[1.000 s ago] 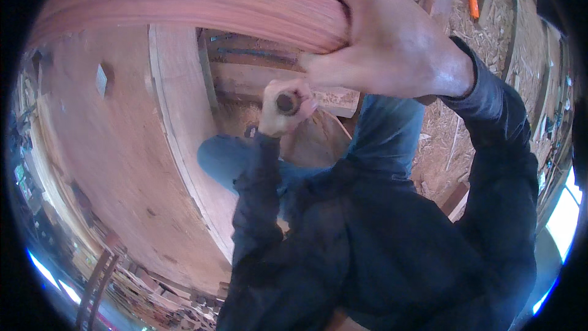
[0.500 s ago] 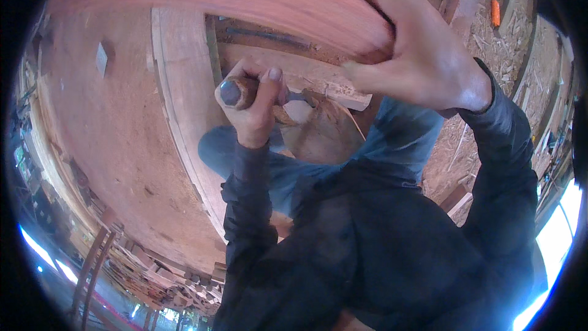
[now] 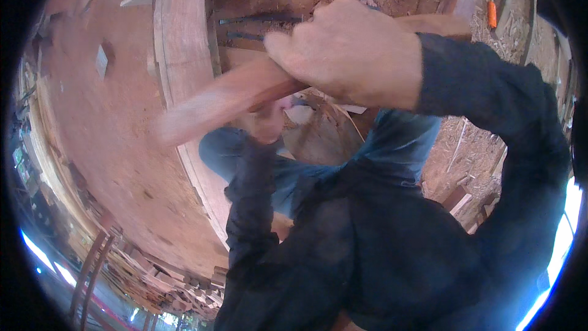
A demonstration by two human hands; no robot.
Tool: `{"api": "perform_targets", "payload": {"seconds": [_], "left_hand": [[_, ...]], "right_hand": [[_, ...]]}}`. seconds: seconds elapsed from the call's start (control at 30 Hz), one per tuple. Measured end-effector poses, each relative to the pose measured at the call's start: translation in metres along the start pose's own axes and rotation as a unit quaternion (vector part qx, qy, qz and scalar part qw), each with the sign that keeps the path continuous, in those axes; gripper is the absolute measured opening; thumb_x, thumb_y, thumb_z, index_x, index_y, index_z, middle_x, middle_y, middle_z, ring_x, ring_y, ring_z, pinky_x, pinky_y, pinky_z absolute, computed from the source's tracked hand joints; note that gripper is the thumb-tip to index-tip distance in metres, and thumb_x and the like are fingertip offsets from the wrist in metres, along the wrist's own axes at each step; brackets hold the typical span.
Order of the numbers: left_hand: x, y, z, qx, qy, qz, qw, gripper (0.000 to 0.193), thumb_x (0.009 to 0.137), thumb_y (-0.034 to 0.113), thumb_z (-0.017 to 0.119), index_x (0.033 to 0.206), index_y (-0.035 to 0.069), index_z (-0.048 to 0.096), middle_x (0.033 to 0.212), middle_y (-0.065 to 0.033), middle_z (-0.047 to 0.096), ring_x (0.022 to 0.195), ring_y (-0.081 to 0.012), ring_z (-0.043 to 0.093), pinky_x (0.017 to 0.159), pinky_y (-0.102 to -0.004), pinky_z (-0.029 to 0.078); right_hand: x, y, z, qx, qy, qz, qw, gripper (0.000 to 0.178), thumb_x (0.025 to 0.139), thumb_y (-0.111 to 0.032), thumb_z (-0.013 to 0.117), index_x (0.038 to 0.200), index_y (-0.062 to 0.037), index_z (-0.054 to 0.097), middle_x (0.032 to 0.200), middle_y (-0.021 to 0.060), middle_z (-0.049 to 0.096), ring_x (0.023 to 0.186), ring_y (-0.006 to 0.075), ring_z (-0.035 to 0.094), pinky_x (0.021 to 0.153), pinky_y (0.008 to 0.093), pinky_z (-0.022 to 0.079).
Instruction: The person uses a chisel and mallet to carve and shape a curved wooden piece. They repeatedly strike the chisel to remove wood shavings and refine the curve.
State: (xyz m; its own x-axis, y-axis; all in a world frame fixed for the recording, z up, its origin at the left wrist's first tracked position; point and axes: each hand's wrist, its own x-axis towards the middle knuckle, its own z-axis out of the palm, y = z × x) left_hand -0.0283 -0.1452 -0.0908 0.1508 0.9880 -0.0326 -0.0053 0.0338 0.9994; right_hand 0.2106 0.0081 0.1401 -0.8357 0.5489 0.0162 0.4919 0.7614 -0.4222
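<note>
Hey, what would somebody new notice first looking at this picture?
First the right hand, large at upper centre, its grip closed around a reddish wooden stick blurred with motion. Just below, the left hand is half hidden behind that stick. On the left a big curved wooden panel fills the view.

Single head-worn fisheye view, tilted steeply down over the torso. Very near the right hand (image 3: 352,55) and its blurred reddish wooden stick (image 3: 226,99); farther off, the curved reddish timber beam (image 3: 180,55) and sawdust-strewn floor (image 3: 465,141). Edges bent toward the rim.
</note>
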Motion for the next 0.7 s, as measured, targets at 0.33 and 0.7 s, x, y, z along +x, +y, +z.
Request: {"api": "perform_targets", "payload": {"seconds": [0.33, 0.7], "left_hand": [[0.063, 0.089, 0.034, -0.187, 0.227, 0.029, 0.955, 0.027, 0.089, 0.006, 0.075, 0.109, 0.002, 0.057, 0.077, -0.0073, 0.064, 0.067, -0.0169, 0.063, 0.062, -0.0332, 0.052], [0.085, 0.185, 0.021, -0.013, 0.060, -0.029, 0.998, 0.022, 0.086, 0.016, 0.085, 0.084, 0.003, 0.067, 0.069, 0.0046, 0.059, 0.065, -0.0025, 0.053, 0.056, -0.0216, 0.040]], "right_hand": [[-0.015, -0.010, -0.010, 0.164, 0.009, 0.157, 0.974, 0.044, 0.073, -0.017, 0.080, 0.107, -0.0008, 0.058, 0.088, 0.0237, 0.069, 0.086, 0.0475, 0.067, 0.071, 0.0506, 0.053], [-0.109, -0.025, 0.016, 0.324, 0.046, 0.411, 0.851, 0.067, 0.070, -0.017, 0.082, 0.130, 0.0021, 0.059, 0.109, 0.0147, 0.070, 0.102, 0.0254, 0.067, 0.093, 0.0370, 0.050]]}}
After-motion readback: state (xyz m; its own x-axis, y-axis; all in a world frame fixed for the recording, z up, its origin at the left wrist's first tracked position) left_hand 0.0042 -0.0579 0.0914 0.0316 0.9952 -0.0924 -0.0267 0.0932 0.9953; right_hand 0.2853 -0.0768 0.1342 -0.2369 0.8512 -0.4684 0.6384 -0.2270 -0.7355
